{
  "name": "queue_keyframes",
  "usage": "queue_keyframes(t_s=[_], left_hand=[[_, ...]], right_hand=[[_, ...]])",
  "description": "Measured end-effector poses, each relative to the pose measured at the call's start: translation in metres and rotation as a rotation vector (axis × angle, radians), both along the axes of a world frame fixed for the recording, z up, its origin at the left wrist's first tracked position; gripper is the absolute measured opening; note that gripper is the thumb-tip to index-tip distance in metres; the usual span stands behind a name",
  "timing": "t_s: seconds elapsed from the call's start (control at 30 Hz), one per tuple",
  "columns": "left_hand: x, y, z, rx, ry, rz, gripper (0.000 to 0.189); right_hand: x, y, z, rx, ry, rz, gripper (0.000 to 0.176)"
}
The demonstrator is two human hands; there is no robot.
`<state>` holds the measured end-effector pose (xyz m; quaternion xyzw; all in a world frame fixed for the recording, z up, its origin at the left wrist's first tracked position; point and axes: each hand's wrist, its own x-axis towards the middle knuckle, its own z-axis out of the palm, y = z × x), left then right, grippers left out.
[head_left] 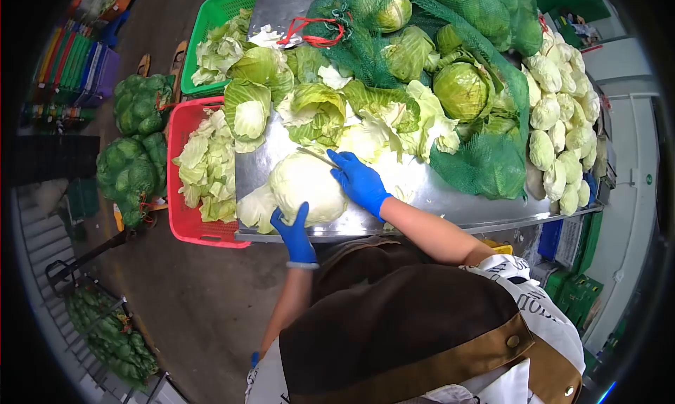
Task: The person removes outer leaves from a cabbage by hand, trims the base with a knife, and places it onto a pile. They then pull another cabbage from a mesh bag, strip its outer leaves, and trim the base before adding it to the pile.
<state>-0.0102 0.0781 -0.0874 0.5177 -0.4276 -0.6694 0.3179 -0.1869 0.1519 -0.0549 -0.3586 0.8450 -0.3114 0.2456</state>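
Note:
A peeled, pale cabbage (306,186) rests near the left front corner of the metal table. My left hand (295,236), in a blue glove, grips its near side with thumb and fingers apart around it. My right hand (360,182), also gloved, is closed on a knife (318,157), whose narrow blade lies across the cabbage's upper side. Most of the handle is hidden in the fingers. Loose pale leaves (257,206) lie left of the cabbage, and torn green outer leaves (313,112) are spread just beyond it.
A red basket (177,214) of leaves adjoins the table's left edge, with a green basket (188,73) behind. A green net bag (485,166) of cabbages covers the far right. Peeled cabbages (562,116) are piled beyond it. Netted cabbages (130,168) sit on the floor at left.

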Motion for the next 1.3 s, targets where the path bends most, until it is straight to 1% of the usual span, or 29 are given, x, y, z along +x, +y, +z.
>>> queue_keyframes(t_s=[0.07, 0.1, 0.13, 0.17, 0.23, 0.33, 0.37, 0.43, 0.47, 0.5, 0.57, 0.6, 0.63, 0.67, 0.7, 0.77, 0.8, 0.87, 0.9, 0.93, 0.97, 1.03, 1.07, 1.1, 1.17, 1.23, 1.27, 1.3], left_hand=[[0.007, -0.018, 0.002, 0.024, -0.029, -0.041, 0.043], [0.012, -0.027, 0.003, 0.04, -0.046, -0.067, 0.039], [0.001, -0.039, 0.02, 0.035, 0.018, -0.091, 0.041], [-0.018, -0.051, 0.039, -0.04, -0.009, -0.136, 0.059], [-0.042, -0.073, 0.031, 0.001, 0.074, -0.344, 0.077], [-0.05, -0.082, 0.018, -0.024, 0.034, -0.404, 0.091], [-0.05, -0.072, 0.024, -0.032, 0.006, -0.37, 0.097], [-0.034, -0.06, 0.007, -0.195, 0.007, -0.445, 0.104], [-0.026, -0.053, 0.006, -0.214, 0.043, -0.481, 0.11], [-0.018, -0.05, 0.005, -0.328, -0.011, -0.556, 0.112], [-0.01, -0.042, 0.009, -0.304, -0.024, -0.585, 0.107], [-0.008, -0.044, 0.007, -0.29, -0.056, -0.599, 0.105], [-0.008, -0.05, 0.003, -0.278, -0.087, -0.613, 0.103], [-0.011, -0.054, 0.007, -0.266, -0.12, -0.631, 0.1], [-0.014, -0.057, 0.011, -0.243, -0.114, -0.612, 0.093], [-0.019, -0.065, 0.012, -0.199, -0.138, -0.64, 0.091], [-0.019, -0.067, 0.014, -0.23, -0.162, -0.656, 0.09], [-0.02, -0.065, 0.015, -0.286, -0.205, -0.69, 0.089], [-0.023, -0.064, 0.015, -0.275, -0.195, -0.667, 0.089], [-0.025, -0.062, 0.014, -0.265, -0.186, -0.644, 0.089], [-0.025, -0.059, 0.013, -0.255, -0.179, -0.62, 0.089], [-0.021, -0.055, 0.01, -0.395, -0.215, -0.662, 0.09], [-0.018, -0.053, 0.009, -0.469, -0.23, -0.682, 0.09], [-0.011, -0.051, 0.009, -0.445, -0.186, -0.696, 0.091], [0.003, -0.049, 0.005, -0.381, -0.116, -0.631, 0.085], [0.011, -0.052, -0.002, 0.01, -0.002, -0.399, 0.077], [0.012, -0.05, -0.002, 0.13, 0.053, -0.272, 0.069], [0.016, -0.049, -0.003, 0.199, 0.081, -0.188, 0.068]], right_hand=[[-0.008, -0.004, 0.004, 0.078, -0.04, 0.02, 0.04], [-0.012, -0.005, 0.002, 0.076, -0.076, 0.003, 0.04], [-0.015, -0.006, 0.0, 0.077, -0.112, -0.011, 0.04], [-0.02, -0.009, 0.0, 0.073, -0.14, -0.02, 0.039], [-0.024, -0.017, -0.009, 0.102, -0.172, -0.076, 0.039], [-0.043, -0.027, -0.036, 0.173, -0.12, -0.14, 0.04], [-0.05, -0.026, -0.044, 0.216, -0.096, -0.172, 0.041], [-0.078, -0.021, -0.07, 0.235, -0.171, -0.135, 0.04], [-0.081, -0.016, -0.068, 0.196, -0.232, -0.114, 0.044], [-0.08, -0.012, -0.067, 0.161, -0.294, -0.086, 0.049], [-0.052, -0.006, -0.047, 0.029, -0.398, -0.105, 0.066], [-0.044, -0.005, -0.034, -0.025, -0.428, -0.069, 0.08], [-0.035, -0.004, -0.023, -0.081, -0.421, -0.064, 0.079], [-0.034, -0.003, -0.019, -0.079, -0.431, -0.082, 0.079], [-0.03, -0.002, -0.016, -0.075, -0.444, -0.103, 0.079], [-0.029, -0.001, -0.017, -0.198, -0.333, -0.033, 0.072], [-0.028, 0.0, -0.017, -0.256, -0.275, 0.003, 0.068], [-0.029, -0.001, -0.02, -0.161, -0.318, -0.11, 0.062], [-0.032, -0.005, -0.022, -0.119, -0.333, -0.167, 0.059], [-0.033, -0.009, -0.036, -0.134, -0.303, -0.176, 0.051], [-0.036, -0.015, -0.048, -0.069, -0.202, -0.198, 0.049], [-0.049, -0.027, -0.075, 0.055, -0.008, -0.26, 0.047], [-0.062, -0.027, -0.078, 0.095, -0.034, -0.259, 0.044], [-0.072, -0.025, -0.08, 0.121, -0.002, -0.164, 0.045], [-0.085, -0.02, -0.079, 0.22, 0.042, 0.029, 0.041], [-0.086, -0.01, -0.076, 0.117, 0.086, -0.129, 0.039], [-0.086, -0.007, -0.073, 0.066, 0.111, -0.203, 0.037], [-0.085, -0.003, -0.071, -0.004, 0.164, -0.177, 0.037]])
